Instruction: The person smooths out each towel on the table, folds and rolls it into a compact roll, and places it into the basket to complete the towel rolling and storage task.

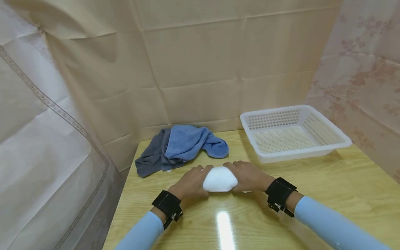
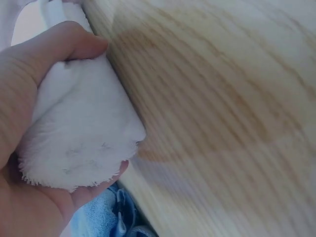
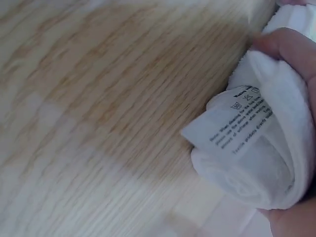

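A white towel (image 1: 220, 179), rolled into a thick bundle, is held between both hands over the middle of the table. My left hand (image 1: 192, 183) grips its left end; in the left wrist view the thumb lies across the white towel (image 2: 84, 123) and fingers show beneath its fringed end. The right hand (image 1: 249, 176) grips the other end, thumb over the roll. From that end a printed care label (image 3: 237, 121) sticks out in the right wrist view. Most of the right fingers are hidden behind the roll.
Behind the left hand lie a crumpled blue towel (image 1: 195, 142) and a dark grey towel (image 1: 153, 154). A white perforated plastic basket (image 1: 260, 158) stands at the back right of the wooden table (image 1: 312, 187). Cloth hangings (image 1: 200, 69) enclose the back and sides.
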`<state>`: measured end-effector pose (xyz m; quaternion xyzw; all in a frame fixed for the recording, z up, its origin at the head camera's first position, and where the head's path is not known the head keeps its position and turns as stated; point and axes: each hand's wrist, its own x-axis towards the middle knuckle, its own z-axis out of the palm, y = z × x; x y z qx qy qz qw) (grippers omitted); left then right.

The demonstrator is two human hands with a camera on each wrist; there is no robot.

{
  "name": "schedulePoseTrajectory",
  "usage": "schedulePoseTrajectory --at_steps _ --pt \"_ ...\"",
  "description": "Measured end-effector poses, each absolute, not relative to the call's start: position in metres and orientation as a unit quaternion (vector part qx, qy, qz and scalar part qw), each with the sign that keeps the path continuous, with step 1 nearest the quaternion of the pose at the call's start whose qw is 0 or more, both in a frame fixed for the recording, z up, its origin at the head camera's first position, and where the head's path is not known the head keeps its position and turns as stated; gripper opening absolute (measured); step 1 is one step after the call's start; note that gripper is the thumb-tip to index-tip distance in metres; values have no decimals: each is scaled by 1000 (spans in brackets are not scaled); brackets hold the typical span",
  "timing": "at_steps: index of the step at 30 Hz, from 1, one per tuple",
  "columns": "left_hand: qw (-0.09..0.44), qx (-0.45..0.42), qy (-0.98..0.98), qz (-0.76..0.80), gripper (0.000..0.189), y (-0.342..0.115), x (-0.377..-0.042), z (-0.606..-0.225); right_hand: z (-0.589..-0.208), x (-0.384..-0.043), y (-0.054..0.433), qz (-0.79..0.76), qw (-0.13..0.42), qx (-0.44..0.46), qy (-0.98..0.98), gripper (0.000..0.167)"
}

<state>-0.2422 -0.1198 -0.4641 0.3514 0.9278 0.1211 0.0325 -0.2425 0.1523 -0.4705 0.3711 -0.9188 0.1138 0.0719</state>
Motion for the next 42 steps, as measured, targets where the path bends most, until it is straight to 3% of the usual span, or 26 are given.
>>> schedulePoseTrajectory --at_steps 11,14,16,20,23,27,34,42 --pt "21 370 916 157 99 -131 -245 -468 -467 -244 151 113 63 361 -924 89" --pt "-5 363 915 178 93 -142 -247 -473 -461 -242 159 106 67 345 -930 90" --pt "-38 337 921 189 77 -151 -248 -475 -453 -241 166 110 84 320 -937 90" --pt "-110 295 926 209 27 -152 -251 -475 -427 -243 176 153 122 253 -948 83" --pt "-130 319 911 229 8 -129 -254 -470 -404 -246 173 221 131 217 -942 77" --pt "-151 376 882 239 8 -77 -255 -465 -373 -250 168 294 136 182 -928 82" --pt "-237 446 851 142 32 13 -261 -458 -340 -259 173 307 158 120 -931 93" --pt "-287 438 849 73 21 35 -281 -457 -343 -269 181 313 155 77 -934 88"
